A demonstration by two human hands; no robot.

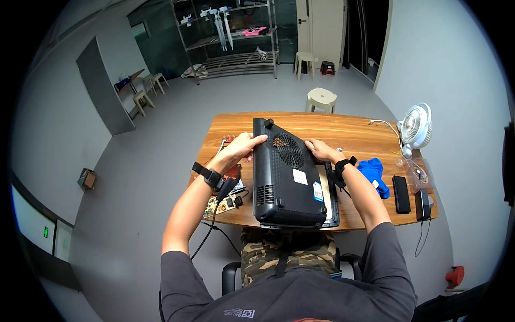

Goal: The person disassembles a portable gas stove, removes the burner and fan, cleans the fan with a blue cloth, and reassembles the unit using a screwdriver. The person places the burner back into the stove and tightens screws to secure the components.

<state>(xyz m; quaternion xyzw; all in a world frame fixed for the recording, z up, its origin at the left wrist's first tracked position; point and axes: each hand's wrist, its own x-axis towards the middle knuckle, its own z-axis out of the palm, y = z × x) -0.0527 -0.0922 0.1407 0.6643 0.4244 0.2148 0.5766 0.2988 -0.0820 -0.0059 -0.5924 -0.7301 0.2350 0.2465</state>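
Observation:
A black plastic housing [279, 188], like the underside of an induction cooker, is tilted over the near part of the table. It has a round fan grille, side vents, corner feet and two stickers. My left hand [244, 148] grips its far left edge, thumb on top and fingers beneath. At its right edge my right hand [322, 151] is closed, its fingertips partly hidden. Under the housing lies a dark-framed panel [335, 212] with a pale inner face, mostly covered. By my left forearm rests a circuit board [229, 205] with a copper coil and black parts.
Right on the wooden table [236, 124] are a blue cloth [374, 176], a black oblong case [401, 194], a dark device with a cable [423, 204] and a white fan [416, 126]. A stool [321, 98] stands beyond. Cables hang from the left wrist strap [210, 176].

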